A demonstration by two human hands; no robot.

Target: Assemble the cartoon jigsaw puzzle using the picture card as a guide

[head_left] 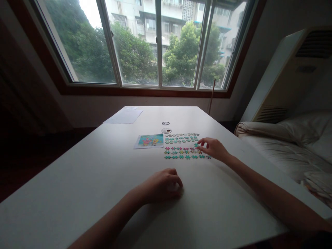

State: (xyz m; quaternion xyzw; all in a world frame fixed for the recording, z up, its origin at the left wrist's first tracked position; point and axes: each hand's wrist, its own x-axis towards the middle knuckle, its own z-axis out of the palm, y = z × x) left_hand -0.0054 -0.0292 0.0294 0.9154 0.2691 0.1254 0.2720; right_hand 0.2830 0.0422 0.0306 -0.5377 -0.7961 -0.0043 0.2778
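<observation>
My right hand (213, 148) reaches over the right end of the puzzle rows, thumb and index finger pinched at a teal jigsaw puzzle piece (196, 145). Below it, small loose jigsaw pieces (181, 157) lie in several rows, mostly teal, with pink and yellow ones among them. Nearer to me, my left hand (164, 185) rests on the white table (85, 180) with its fingers curled; whatever it may hold is hidden. A colourful cartoon picture sheet (149, 141) lies flat just left of the rows.
Two small round items (166, 130) lie behind the rows. White paper (123, 116) is at the table's far left corner. A thin stick (212, 95) leans by the window (145, 91). A padded sofa (275, 138) and a tall cream appliance (277, 76) stand on the right.
</observation>
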